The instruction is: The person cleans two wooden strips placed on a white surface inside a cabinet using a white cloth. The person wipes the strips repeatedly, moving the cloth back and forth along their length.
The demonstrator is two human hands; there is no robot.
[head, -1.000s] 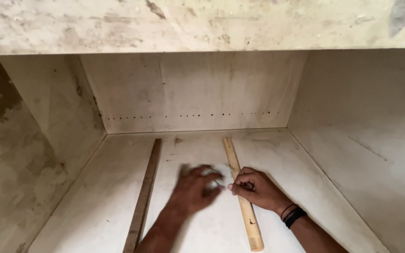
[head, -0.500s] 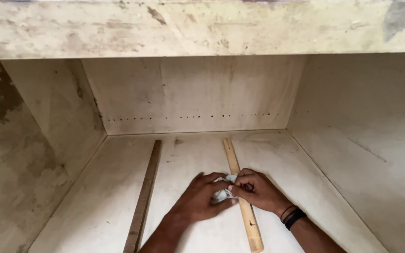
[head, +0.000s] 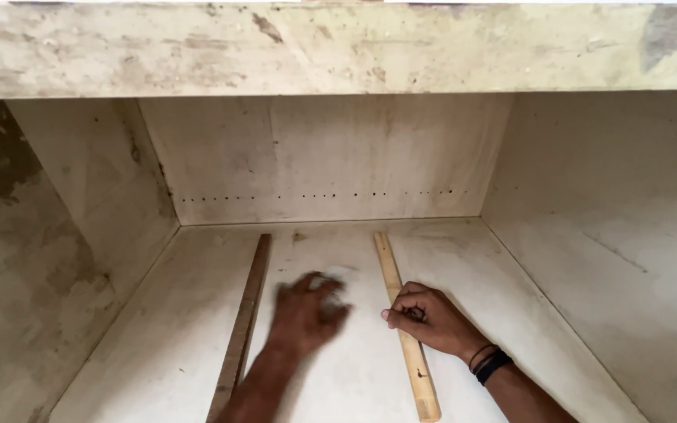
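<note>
Head view: cabinet floor (head: 472,274) boxed by back + 2 side walls, open room between the 2 strips. Left hand (head: 307,313) palm-down, blurred, over a pale scrap; grip can't tell. Right hand (head: 429,317) curled loosely on light wooden strip (head: 403,321), fingers bent. Dark wooden strip (head: 243,321) lies just left.

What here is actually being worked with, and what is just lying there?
In use:
- right hand, resting on the light wooden strip
- left hand, blurred, on the cabinet floor between the strips

Lying about:
- dark wooden strip, untouched
- row of small holes in the back panel
</note>
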